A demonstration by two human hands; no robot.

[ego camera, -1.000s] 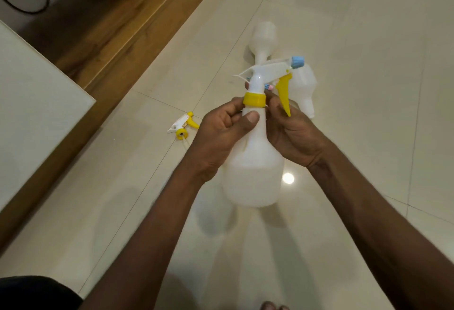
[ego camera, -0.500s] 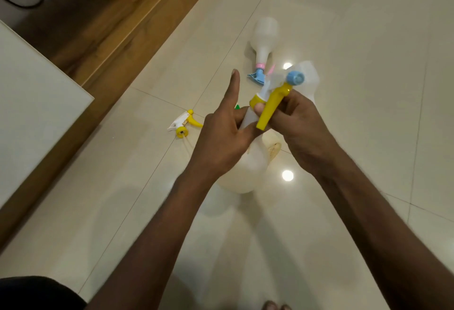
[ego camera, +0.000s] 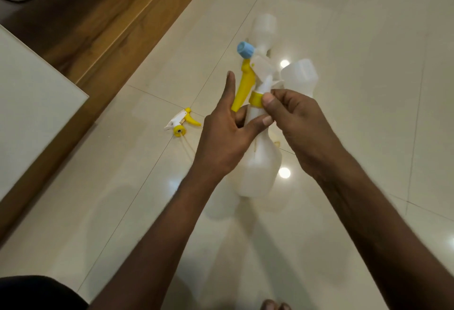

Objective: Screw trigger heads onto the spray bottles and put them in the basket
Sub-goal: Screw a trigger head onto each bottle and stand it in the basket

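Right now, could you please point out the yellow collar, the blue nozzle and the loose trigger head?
yellow collar (ego camera: 255, 99), head view, its band.
blue nozzle (ego camera: 245, 50), head view, its cap.
loose trigger head (ego camera: 180, 122), head view, its white body.

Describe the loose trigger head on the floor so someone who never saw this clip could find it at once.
Start at the wooden strip running diagonally beside the pale floor tiles, then look just left of the left hand. There lies the loose trigger head, white with a yellow lever and yellow collar. Unlike the trigger head on the held bottle, it sits on no bottle and shows no blue nozzle.
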